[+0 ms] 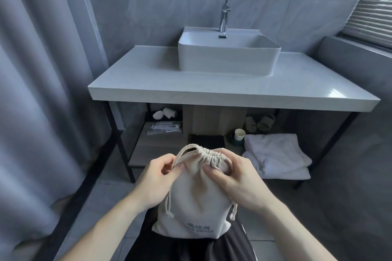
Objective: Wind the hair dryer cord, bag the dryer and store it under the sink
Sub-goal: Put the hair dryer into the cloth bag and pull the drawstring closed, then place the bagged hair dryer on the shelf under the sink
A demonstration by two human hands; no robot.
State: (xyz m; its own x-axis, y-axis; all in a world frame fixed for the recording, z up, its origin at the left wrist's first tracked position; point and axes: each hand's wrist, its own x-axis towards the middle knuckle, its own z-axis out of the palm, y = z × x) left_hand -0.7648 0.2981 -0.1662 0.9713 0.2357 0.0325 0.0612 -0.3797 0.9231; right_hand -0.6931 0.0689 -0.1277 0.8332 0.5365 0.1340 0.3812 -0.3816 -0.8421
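Cream drawstring bag rests on the person's lap, well in front of the vanity. Contents not visible; judging by the bulk and the printed label, the dryer is probably already inside.

Left hand pinches the drawstring loop at the left of the bag mouth. Right hand curls round the gathered neck, thumb pressed on the fabric just under the puckers.

Mouth is cinched on the right, but a small gap is open at top left.

Risks from here:
- Only one cord side is being pulled, so the closure may stay lopsided. Gap stays open, and cord or plug could slip out when the bag is carried.
- Loose cord tails hang down both sides of the bag. They could snag on the black frame leg going in.
- Lower shelf is crowded: folded towels, paper cup, slippers, sachets. The free spot looks narrow, so a careless push could tip the cup.
- Lifting by the neck alone may loosen the gather.
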